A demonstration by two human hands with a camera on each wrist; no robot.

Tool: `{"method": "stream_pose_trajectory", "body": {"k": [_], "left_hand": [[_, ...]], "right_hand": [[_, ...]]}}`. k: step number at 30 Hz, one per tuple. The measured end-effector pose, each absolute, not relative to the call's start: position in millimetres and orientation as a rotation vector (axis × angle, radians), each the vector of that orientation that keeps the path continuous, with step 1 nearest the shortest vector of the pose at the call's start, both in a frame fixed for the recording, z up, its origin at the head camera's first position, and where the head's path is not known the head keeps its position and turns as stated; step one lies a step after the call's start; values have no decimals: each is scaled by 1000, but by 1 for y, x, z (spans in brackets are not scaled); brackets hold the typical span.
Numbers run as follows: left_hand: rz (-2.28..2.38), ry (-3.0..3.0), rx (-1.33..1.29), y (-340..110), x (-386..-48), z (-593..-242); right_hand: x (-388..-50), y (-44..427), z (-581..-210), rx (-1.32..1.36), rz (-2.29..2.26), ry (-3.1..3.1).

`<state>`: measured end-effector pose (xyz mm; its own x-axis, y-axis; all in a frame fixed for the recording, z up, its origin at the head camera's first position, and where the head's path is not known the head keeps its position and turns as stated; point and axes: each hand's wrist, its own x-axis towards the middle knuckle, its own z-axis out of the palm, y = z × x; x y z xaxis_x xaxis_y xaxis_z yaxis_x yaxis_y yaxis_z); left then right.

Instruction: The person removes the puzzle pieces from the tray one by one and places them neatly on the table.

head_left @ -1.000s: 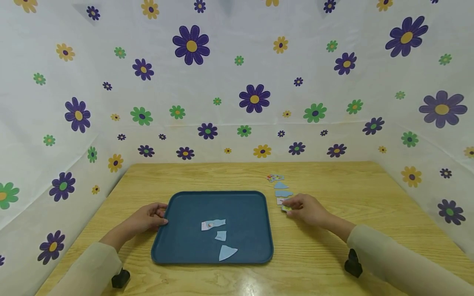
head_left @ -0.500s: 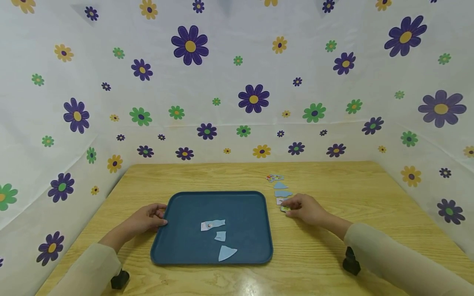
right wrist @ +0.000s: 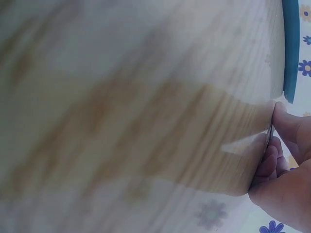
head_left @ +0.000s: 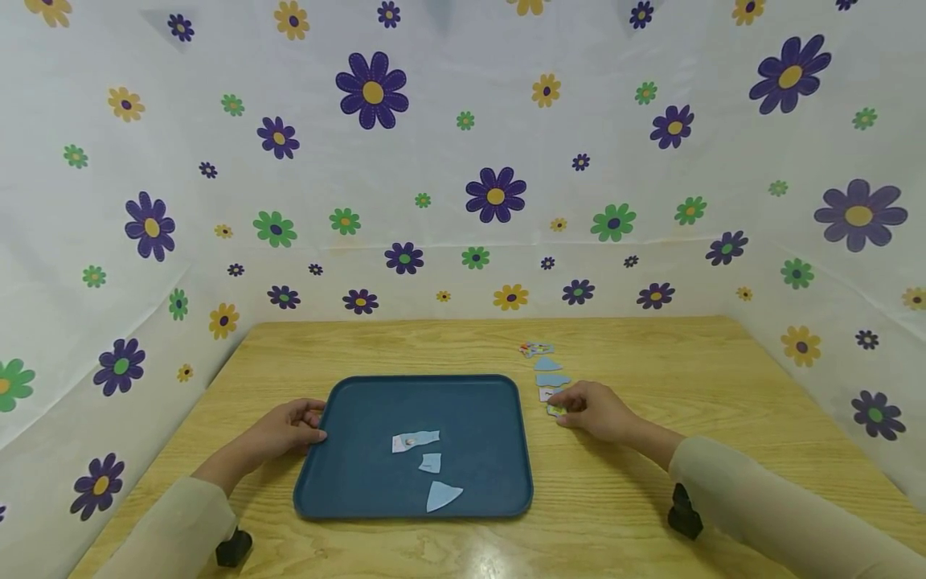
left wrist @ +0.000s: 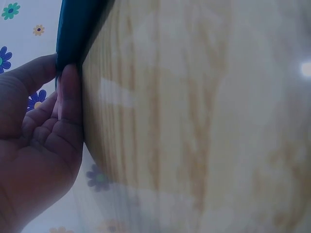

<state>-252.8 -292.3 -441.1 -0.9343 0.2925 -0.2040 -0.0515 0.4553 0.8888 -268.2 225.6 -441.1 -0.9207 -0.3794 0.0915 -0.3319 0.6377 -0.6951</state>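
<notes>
1. Here, the right hand (head_left: 596, 412) pinches a colourful piece (head_left: 555, 410) between thumb and fingers, at the worktop (head_left: 615, 498), just right of the tray (head_left: 354, 482).
2. The left hand (head_left: 278, 430) grips the tray's left rim between thumb and fingers.
3. Pale blue pieces (head_left: 444, 496) lie inside the tray.
4. Beyond the colourful piece, others (head_left: 553, 379) form a column.

The table (head_left: 651, 362) shone with glossy wood grain.
It mirrored light in a bright spot, while the tray (head_left: 354, 482) looked like smooth, matt plastic. The flat pieces (head_left: 444, 496) looked like paper or card, the sleeves (head_left: 767, 498) like matt cloth; the flower-printed sheeting (head_left: 434, 161) was smooth with creases.
</notes>
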Motion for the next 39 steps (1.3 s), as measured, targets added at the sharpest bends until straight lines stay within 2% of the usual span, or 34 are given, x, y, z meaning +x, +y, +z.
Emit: {"method": "stream_pose_trajectory", "body": {"k": [39], "left_hand": [[1492, 2361, 222, -292, -253, -439]], "right_hand": [[-267, 224, -434, -582, -1172, 2786]]}}
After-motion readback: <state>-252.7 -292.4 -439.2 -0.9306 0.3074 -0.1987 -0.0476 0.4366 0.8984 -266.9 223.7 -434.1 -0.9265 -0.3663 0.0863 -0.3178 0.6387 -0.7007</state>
